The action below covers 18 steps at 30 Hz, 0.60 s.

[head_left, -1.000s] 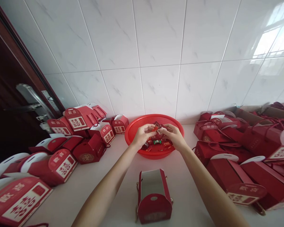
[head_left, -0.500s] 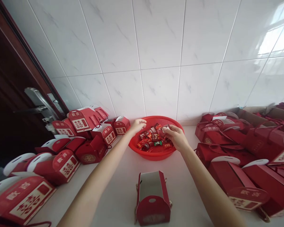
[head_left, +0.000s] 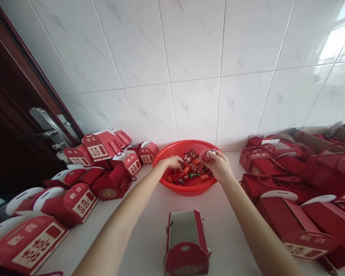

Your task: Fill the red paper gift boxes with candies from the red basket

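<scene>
- I see the left hand (head_left: pixel 174 163) inside the red perforated basket (head_left: pixel 186 190), fingers at the wrapped candies (head_left: pixel 193 168).
- I see the right hand (head_left: pixel 220 165) holding red-wrapped sweets (head_left: pixel 206 156) over the basket's right side.
- Nearer me, an open gift box (head_left: pixel 186 260) sits on the bench (head_left: pixel 149 226).

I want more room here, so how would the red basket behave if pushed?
The red basket looks wide and low, so tipping seems unlikely. Its broad, smooth rim suggests fairly stiff plastic. The loose wrapped candies inside would probably shift.
</scene>
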### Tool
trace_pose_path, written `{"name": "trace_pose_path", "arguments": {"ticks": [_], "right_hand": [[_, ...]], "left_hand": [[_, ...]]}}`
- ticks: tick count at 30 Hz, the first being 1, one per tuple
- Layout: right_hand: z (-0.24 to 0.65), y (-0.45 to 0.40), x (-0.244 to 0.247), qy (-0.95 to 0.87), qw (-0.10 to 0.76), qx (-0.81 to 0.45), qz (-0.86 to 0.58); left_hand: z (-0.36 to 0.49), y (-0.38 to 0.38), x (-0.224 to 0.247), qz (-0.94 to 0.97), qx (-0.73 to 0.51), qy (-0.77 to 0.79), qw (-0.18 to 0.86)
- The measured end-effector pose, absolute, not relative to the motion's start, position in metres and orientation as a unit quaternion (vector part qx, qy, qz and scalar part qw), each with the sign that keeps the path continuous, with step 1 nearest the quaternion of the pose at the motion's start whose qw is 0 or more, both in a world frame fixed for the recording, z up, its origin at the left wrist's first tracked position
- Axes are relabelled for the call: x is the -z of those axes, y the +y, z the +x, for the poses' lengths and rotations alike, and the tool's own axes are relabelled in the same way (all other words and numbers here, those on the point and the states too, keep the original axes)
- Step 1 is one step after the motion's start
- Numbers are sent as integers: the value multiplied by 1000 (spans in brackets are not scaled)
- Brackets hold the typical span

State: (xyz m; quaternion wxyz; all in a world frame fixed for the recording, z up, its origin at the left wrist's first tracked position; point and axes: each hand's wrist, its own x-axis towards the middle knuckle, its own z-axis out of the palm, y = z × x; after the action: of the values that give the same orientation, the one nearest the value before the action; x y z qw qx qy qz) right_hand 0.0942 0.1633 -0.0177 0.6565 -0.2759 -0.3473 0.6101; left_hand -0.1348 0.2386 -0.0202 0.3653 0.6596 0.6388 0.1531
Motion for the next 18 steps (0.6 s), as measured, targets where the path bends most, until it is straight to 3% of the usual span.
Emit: {"name": "trace_pose_path", "arguments": {"ticks": [6, 13, 18], "right_hand": [[93, 165, 21, -341, 664, -602, -283], [91, 164, 20, -325, 673, -597, -291], [89, 162, 18, -317, 678, -595, -293]], "left_hand": [[-129, 234, 21, 692, -113, 605, 377], [-134, 233, 8, 659, -184, 690, 236], [-133, 228, 4, 653, -152, 723, 165]]}}
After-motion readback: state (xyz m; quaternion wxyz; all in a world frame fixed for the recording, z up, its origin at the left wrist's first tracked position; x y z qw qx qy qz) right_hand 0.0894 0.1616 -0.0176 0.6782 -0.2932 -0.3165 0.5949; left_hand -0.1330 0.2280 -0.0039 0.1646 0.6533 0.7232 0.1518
